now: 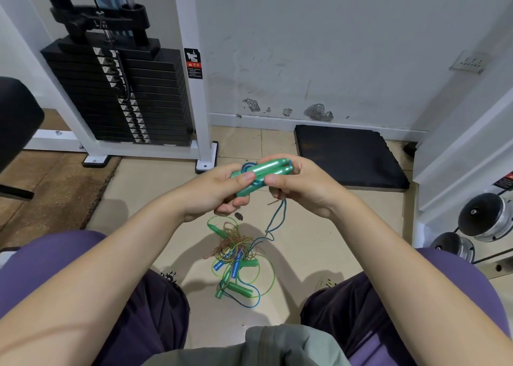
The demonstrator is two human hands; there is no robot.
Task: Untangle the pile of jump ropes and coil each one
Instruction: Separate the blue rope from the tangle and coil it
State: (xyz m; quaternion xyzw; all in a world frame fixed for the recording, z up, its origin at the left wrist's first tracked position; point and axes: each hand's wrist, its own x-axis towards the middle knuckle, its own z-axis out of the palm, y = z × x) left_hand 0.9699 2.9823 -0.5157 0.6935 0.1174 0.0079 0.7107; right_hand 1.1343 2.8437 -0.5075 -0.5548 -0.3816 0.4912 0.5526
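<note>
Both hands were closed on the same thing. The left hand and the right hand each pinched the pair of green handles, which lay side by side and tilted, their far ends up toward the right. A few turns of blue cord sat around the handles near the left thumb, and each thumb pressed on top of the bundle.

The main risk, as I judged it, was the loose part of that cord. It hung from under the right hand's grip down to the floor and ran into the pile of ropes between the person's knees. If the cord were pulled or wound on while its lower end was caught in the pile, it could drag the green, blue and brownish ropes up with it and tighten the knot rather than free it. The wraps could also slip off the smooth handles if either thumb eased, since nothing seemed to lock them.

The handles were held directly in the grip, above and well apart from the pile, joined to it only by the hanging cord. Whether that cord was truly knotted in the pile I could not tell.
</note>
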